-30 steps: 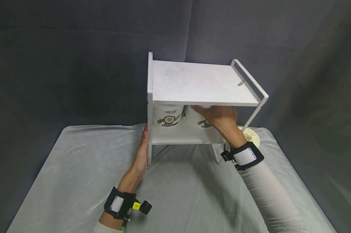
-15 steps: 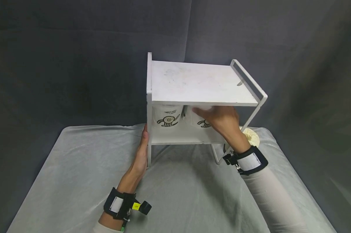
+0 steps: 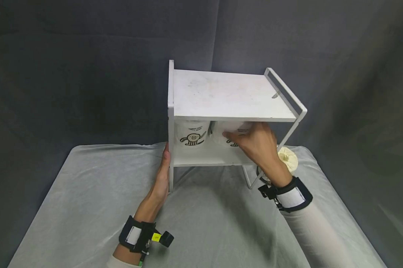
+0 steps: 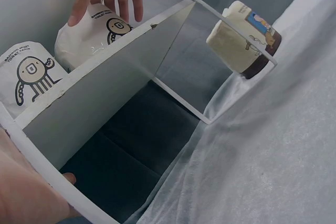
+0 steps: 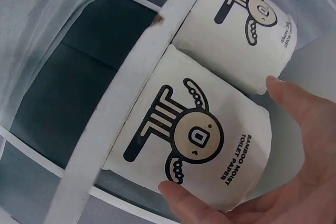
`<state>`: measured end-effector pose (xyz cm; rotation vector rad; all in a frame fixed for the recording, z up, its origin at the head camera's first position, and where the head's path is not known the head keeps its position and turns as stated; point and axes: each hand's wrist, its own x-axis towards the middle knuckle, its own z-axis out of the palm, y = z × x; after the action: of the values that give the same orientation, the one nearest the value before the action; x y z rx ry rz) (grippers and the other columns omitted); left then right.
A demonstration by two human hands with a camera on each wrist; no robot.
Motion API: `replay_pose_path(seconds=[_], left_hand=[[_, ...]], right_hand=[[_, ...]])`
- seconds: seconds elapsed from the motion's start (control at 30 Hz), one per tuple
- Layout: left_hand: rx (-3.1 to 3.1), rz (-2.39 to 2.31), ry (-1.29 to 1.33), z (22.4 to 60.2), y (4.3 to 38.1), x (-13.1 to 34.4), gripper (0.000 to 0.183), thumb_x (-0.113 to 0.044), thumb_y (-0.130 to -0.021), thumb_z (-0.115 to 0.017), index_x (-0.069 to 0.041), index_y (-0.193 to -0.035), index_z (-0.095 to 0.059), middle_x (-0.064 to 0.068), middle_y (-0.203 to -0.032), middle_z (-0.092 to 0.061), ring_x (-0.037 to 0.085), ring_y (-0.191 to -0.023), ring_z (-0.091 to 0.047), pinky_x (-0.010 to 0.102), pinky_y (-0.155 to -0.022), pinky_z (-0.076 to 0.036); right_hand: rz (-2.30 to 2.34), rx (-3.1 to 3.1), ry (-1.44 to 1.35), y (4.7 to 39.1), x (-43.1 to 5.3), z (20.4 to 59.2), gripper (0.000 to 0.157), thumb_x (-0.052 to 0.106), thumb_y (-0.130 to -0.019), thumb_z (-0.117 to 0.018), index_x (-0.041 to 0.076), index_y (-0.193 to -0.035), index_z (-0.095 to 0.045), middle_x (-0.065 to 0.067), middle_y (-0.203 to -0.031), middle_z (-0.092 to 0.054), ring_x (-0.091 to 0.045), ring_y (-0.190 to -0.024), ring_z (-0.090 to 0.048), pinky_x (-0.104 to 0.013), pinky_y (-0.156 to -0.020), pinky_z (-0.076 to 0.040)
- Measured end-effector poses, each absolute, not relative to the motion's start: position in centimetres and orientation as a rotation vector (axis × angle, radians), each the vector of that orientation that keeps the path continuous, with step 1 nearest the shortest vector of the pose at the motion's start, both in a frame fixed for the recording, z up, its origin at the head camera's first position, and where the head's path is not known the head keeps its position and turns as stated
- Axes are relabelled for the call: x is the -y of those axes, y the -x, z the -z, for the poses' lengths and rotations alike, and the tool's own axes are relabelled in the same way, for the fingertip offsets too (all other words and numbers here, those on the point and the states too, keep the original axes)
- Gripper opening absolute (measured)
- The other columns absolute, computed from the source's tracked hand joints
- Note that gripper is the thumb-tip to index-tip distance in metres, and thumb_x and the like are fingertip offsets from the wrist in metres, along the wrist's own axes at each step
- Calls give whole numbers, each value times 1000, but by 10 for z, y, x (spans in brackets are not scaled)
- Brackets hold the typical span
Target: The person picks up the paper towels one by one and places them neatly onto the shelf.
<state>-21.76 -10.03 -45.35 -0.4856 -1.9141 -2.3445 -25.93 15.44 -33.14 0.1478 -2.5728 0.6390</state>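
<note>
A small white two-tier shelf (image 3: 218, 95) stands on the cloth. Two wrapped toilet paper rolls, the left roll (image 3: 192, 136) and the right roll (image 5: 205, 135), sit side by side on its lower board. My left hand (image 3: 159, 182) holds the shelf's left side frame, one fingertip showing past the bar in the left wrist view. Under the top board, my right hand (image 3: 258, 143) spans the right roll with thumb and fingers apart and fairly straight. In the right wrist view the thumb lies by the gap between the rolls, a fingertip by the opposite edge.
Another roll (image 4: 244, 40), cream with a brown base, stands on the cloth right of the shelf, partly behind my right forearm in the head view. A grey cloth (image 3: 97, 208) covers the table. Dark curtains (image 3: 97, 74) rise behind and on the right.
My right hand has drawn back and slightly down toward the shelf's front, uncovering more of the right roll. Its forearm shifted right and down. The left hand stays on the frame.
</note>
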Motion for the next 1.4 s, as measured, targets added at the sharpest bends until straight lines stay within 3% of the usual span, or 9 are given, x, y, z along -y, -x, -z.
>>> replay_pose_path(seconds=[0.17, 0.33, 0.5, 0.57, 0.67, 0.83, 0.97, 1.3, 1.4], left_hand=[[1914, 2347, 481, 453, 217, 101, 70, -57, -101, -11, -22, -159, 6, -3, -165, 6, 15, -148, 8, 53, -116, 8], [1898, 2345, 499, 453, 217, 100, 69, -56, -101, -11, -23, -160, 5, -3, -165, 4, 15, -148, 6, 53, -116, 8], [1896, 2341, 506, 454, 217, 100, 69, -56, -101, -11, -23, -160, 5, -3, -165, 3, 15, -148, 5, 53, -116, 7], [1894, 2340, 506, 454, 217, 100, 68, -55, -102, -10, -22, -160, 5, -3, -165, 3, 15, -148, 5, 52, -116, 7], [1888, 2342, 506, 454, 218, 100, 67, -54, -102, -10, -22, -160, 5, -3, -165, 3, 14, -148, 5, 51, -116, 7], [1895, 2337, 507, 454, 218, 100, 65, -51, -103, -9, -23, -160, 5, -3, -165, 4, 15, -149, 5, 51, -116, 7], [1896, 2337, 505, 454, 218, 101, 64, -51, -103, -9, -23, -160, 4, -4, -165, 4, 14, -149, 5, 51, -116, 7], [1896, 2337, 506, 452, 217, 101, 66, -51, -103, -9, -21, -159, 6, -3, -165, 5, 14, -148, 5, 51, -116, 7], [1885, 2344, 513, 452, 217, 100, 66, -51, -103, -10, -21, -159, 6, -3, -165, 4, 15, -148, 4, 50, -116, 6]], right_hand=[[-603, 2532, -200, 250, -155, 334, 110, 63, -65, -79, 5, -146, -35, -22, -96, -60, -34, -66, -59, -52, -52, -49], [-575, 2535, -200, 242, -155, 334, 114, 65, -64, -78, 6, -149, -31, -19, -94, -59, -32, -66, -59, -50, -52, -50], [-570, 2568, -186, 234, -155, 335, 112, 66, -65, -77, 6, -148, -32, -23, -107, -62, -37, -80, -63, -52, -62, -51], [-584, 2571, -201, 230, -156, 336, 112, 65, -65, -77, 6, -149, -32, -24, -122, -58, -39, -92, -63, -54, -68, -51], [-579, 2565, -228, 223, -157, 337, 112, 65, -67, -77, 8, -151, -30, -25, -130, -55, -41, -98, -62, -54, -68, -51], [-528, 2546, -248, 211, -159, 340, 107, 67, -70, -72, 8, -151, -32, -24, -125, -59, -39, -92, -64, -51, -59, -50], [-514, 2560, -245, 201, -161, 341, 107, 67, -72, -71, 4, -149, -34, -22, -119, -61, -36, -96, -64, -49, -59, -51], [-562, 2607, -264, 171, -169, 341, 109, 66, -77, -67, 0, -154, -28, -24, -141, -51, -35, -115, -61, -49, -68, -56], [-575, 2607, -266, 158, -173, 340, 108, 65, -78, -67, 1, -155, -26, -24, -139, -53, -34, -109, -63, -49, -69, -56]])
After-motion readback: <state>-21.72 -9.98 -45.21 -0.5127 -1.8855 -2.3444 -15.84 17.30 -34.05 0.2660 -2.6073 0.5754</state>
